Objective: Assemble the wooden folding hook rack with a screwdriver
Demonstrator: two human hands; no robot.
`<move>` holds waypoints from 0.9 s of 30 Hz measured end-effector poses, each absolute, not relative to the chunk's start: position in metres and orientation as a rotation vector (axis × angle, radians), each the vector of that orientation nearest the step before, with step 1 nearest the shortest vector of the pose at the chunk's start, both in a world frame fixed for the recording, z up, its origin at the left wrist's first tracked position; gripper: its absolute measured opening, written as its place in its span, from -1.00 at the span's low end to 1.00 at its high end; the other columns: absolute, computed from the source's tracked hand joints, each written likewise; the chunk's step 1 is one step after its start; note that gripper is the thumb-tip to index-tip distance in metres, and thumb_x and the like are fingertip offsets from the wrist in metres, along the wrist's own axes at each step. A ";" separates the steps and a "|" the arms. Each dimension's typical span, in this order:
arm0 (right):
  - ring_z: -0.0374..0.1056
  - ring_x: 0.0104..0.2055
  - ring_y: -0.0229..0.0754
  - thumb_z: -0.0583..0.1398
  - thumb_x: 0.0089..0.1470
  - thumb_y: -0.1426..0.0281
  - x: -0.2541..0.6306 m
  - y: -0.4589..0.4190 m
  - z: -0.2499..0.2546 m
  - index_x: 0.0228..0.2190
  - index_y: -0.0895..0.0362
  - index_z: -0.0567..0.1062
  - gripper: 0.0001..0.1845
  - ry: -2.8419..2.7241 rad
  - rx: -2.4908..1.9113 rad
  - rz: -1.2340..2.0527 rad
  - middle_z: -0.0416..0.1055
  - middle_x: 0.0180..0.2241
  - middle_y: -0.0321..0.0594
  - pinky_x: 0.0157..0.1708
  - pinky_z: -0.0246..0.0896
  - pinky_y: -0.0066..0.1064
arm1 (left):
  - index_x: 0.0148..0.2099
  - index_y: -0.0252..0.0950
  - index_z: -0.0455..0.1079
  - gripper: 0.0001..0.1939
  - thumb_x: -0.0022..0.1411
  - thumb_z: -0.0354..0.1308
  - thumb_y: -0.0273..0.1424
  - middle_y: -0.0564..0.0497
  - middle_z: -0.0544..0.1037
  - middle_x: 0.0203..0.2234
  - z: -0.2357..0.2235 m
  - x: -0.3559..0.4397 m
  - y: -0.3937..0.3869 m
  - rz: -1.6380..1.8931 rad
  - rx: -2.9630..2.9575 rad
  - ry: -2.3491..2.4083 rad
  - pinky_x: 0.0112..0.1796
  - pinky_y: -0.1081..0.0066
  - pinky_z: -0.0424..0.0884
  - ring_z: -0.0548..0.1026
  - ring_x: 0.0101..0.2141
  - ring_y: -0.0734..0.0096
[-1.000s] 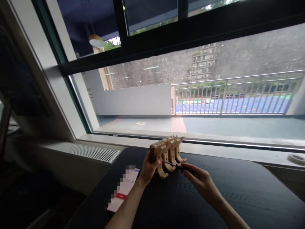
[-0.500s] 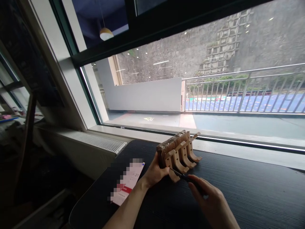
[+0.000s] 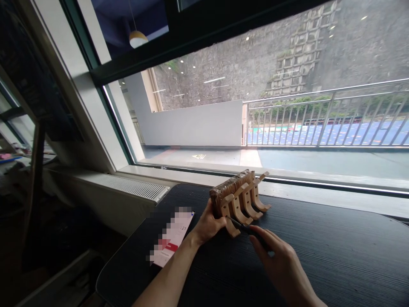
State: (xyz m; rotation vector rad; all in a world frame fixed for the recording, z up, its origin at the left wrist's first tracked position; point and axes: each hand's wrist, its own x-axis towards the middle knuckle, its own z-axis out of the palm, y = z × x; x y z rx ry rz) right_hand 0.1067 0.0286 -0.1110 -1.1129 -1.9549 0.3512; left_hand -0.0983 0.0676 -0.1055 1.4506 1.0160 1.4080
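Note:
A wooden hook rack (image 3: 239, 194) with several curved pegs stands on its pegs on the dark table (image 3: 335, 256), near the window. My left hand (image 3: 207, 224) is closed round the rack's near end and steadies it. My right hand (image 3: 281, 266) pinches the black handle of a thin screwdriver (image 3: 239, 225), whose tip points at the base of the nearest peg.
A phone (image 3: 174, 236) with a lit screen lies on the table left of my left wrist. A white vent grille (image 3: 131, 186) runs along the sill at left. The window glass rises just behind the rack. Dark furniture fills the left side.
The view has dropped and shifted, so the rack and hands sit lower and more to the right. My right hand has drawn back slightly toward me; the screwdriver stays at the nearest peg.

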 end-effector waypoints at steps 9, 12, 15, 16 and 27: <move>0.36 -0.36 -0.22 0.03 0.17 0.49 0.109 0.026 -0.109 -0.02 0.18 0.36 -0.67 -2.165 -0.884 -0.231 0.41 -0.35 -0.19 -0.41 0.27 -0.42 | 0.03 -0.26 0.19 -0.45 -0.05 0.17 -0.59 -0.03 0.45 -0.14 -0.110 -0.099 0.070 1.419 1.470 1.081 -0.10 0.32 0.35 0.43 -0.14 0.31; 0.34 -0.37 -0.22 0.03 0.15 0.54 0.108 0.026 -0.112 0.01 0.22 0.32 -0.62 -2.220 -0.911 -0.299 0.38 -0.36 -0.18 -0.44 0.26 -0.41 | 0.05 -0.25 0.17 -0.43 -0.05 0.16 -0.60 -0.03 0.44 -0.12 -0.108 -0.097 0.069 1.416 1.463 1.054 -0.08 0.32 0.34 0.42 -0.12 0.30; 0.34 -0.38 -0.20 0.02 0.13 0.56 0.105 0.026 -0.116 0.03 0.24 0.30 -0.60 -2.239 -0.936 -0.334 0.38 -0.36 -0.17 -0.47 0.25 -0.41 | 0.05 -0.25 0.16 -0.42 -0.05 0.16 -0.61 -0.04 0.43 -0.10 -0.108 -0.095 0.069 1.421 1.465 1.055 -0.07 0.31 0.34 0.42 -0.11 0.31; 0.35 -0.39 -0.20 0.02 0.13 0.56 0.103 0.025 -0.117 0.02 0.25 0.31 -0.60 -2.236 -0.949 -0.340 0.38 -0.37 -0.17 -0.48 0.25 -0.41 | 0.05 -0.25 0.16 -0.43 -0.05 0.16 -0.61 -0.03 0.43 -0.11 -0.108 -0.095 0.069 1.425 1.467 1.061 -0.08 0.31 0.34 0.42 -0.12 0.31; 0.47 -0.25 -0.19 -0.04 0.20 0.35 0.089 0.023 -0.114 -0.19 0.17 0.46 -0.68 -1.961 -1.220 0.244 0.53 -0.27 -0.17 -0.27 0.35 -0.42 | 0.03 -0.27 0.13 -0.43 -0.06 0.16 -0.61 -0.02 0.44 -0.14 -0.109 -0.091 0.069 1.468 1.462 1.080 -0.12 0.35 0.37 0.43 -0.16 0.34</move>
